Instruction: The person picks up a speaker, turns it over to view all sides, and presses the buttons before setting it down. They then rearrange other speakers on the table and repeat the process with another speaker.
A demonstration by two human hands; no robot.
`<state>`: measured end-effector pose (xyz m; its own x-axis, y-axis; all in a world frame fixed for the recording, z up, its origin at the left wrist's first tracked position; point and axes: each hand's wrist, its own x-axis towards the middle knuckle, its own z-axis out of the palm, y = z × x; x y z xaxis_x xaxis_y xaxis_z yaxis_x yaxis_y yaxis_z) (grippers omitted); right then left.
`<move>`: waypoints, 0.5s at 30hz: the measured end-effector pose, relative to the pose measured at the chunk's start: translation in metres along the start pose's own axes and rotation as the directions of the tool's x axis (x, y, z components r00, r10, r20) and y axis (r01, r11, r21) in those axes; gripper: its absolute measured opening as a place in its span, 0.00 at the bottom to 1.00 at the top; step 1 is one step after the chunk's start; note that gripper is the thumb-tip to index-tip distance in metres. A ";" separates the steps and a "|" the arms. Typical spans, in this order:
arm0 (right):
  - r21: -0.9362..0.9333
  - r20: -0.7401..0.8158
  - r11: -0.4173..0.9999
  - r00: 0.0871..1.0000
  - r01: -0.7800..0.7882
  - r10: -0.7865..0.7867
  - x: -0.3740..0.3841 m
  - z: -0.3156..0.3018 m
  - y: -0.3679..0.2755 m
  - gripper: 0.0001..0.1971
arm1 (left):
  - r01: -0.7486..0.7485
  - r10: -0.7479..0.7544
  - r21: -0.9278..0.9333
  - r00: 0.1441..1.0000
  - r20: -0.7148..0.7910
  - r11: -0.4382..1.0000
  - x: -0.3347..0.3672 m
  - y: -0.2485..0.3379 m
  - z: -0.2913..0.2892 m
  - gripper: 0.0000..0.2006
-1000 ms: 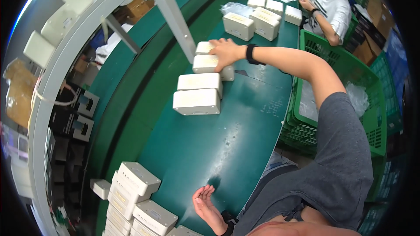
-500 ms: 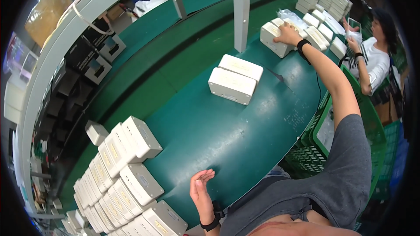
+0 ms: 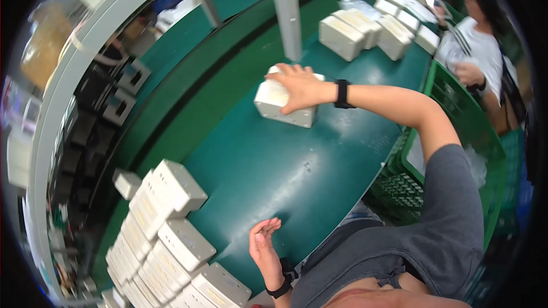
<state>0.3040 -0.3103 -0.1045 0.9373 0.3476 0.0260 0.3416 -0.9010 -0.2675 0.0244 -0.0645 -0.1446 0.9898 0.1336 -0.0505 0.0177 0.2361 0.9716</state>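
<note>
My right hand (image 3: 305, 89) reaches across the green table and is closed over a pair of white box-shaped units (image 3: 273, 98), thumb on the near side and fingers over the far side. The units stand side by side on the table, partly hidden under the hand. Close to the table's front edge my left hand (image 3: 265, 246) is held up with its fingers loosely bent and nothing in it. Left of it, several rows of like white units (image 3: 185, 239) stand packed together, some with small holes in their end faces.
More white units (image 3: 342, 35) stand farther back, near a clear plastic bag (image 3: 359, 5). A grey metal post (image 3: 284, 14) rises at the table's far side. Green plastic crates (image 3: 399, 179) stand to the right. Another person (image 3: 482, 40) is at the far right.
My right hand has come back from the far group of units to the pair in the middle and closed over it. My left hand stays nearly still. The whole view has shifted slightly.
</note>
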 end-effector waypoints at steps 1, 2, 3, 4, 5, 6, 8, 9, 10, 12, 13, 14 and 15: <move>0.026 0.000 1.000 1.000 0.007 -0.007 -0.005 -0.002 0.000 0.46 | -0.007 0.007 -0.008 1.000 -0.018 1.000 -0.002 -0.001 -0.001 0.19; 0.051 -0.004 0.998 1.000 0.021 -0.021 -0.007 -0.005 0.000 0.45 | -0.008 0.009 -0.011 1.000 0.022 1.000 0.000 0.000 -0.003 0.19; 0.075 -0.007 0.997 0.999 0.035 -0.034 -0.012 -0.009 0.004 0.45 | -0.014 0.014 -0.013 1.000 0.028 1.000 0.000 0.001 -0.005 0.19; 0.065 -0.010 0.998 1.000 0.019 -0.019 -0.021 -0.015 0.010 0.45 | -0.017 0.017 -0.019 1.000 0.010 1.000 -0.005 0.001 -0.007 0.19; 0.066 -0.043 0.998 0.999 -0.017 0.020 -0.033 -0.025 0.021 0.44 | -0.018 0.018 -0.025 1.000 -0.012 1.000 -0.007 0.001 -0.007 0.19; 0.067 -0.073 0.996 0.996 -0.050 0.055 -0.047 -0.036 0.034 0.44 | -0.012 0.012 -0.034 1.000 -0.003 0.999 -0.006 -0.001 -0.007 0.19; 0.047 -0.095 0.989 0.985 -0.141 0.145 -0.076 -0.055 0.061 0.44 | -0.005 0.005 -0.043 1.000 0.009 0.999 -0.006 -0.003 -0.010 0.19; 0.028 -0.087 0.980 0.977 -0.195 0.196 -0.088 -0.062 0.076 0.43 | -0.004 0.004 -0.045 1.000 0.007 0.999 -0.004 -0.003 -0.013 0.19; -0.015 -0.097 0.963 0.959 -0.269 0.266 -0.097 -0.066 0.093 0.43 | -0.004 0.004 -0.051 1.000 -0.002 0.999 -0.003 -0.003 -0.015 0.19; -0.081 -0.139 0.928 0.926 -0.363 0.350 -0.106 -0.067 0.130 0.44 | -0.004 0.005 -0.045 1.000 0.028 0.999 -0.001 0.001 -0.016 0.19; -0.100 -0.168 0.917 0.915 -0.385 0.366 -0.107 -0.065 0.149 0.44 | -0.005 0.006 -0.037 1.000 0.028 0.999 0.000 0.003 -0.016 0.19; -0.171 -0.243 0.895 0.898 -0.411 0.366 -0.107 -0.057 0.176 0.45 | -0.010 0.010 -0.033 1.000 -0.023 0.999 0.000 0.008 -0.018 0.19; -0.142 -0.235 0.912 0.908 -0.385 0.346 -0.108 -0.057 0.205 0.45 | -0.015 0.015 0.002 1.000 0.027 1.000 0.002 0.013 -0.018 0.19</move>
<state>0.2771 -0.5470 -0.1072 0.9858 -0.0574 0.1576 -0.0390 -0.9923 -0.1175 0.0237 -0.0439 -0.1360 0.9933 0.1113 -0.0300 0.0034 0.2319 0.9727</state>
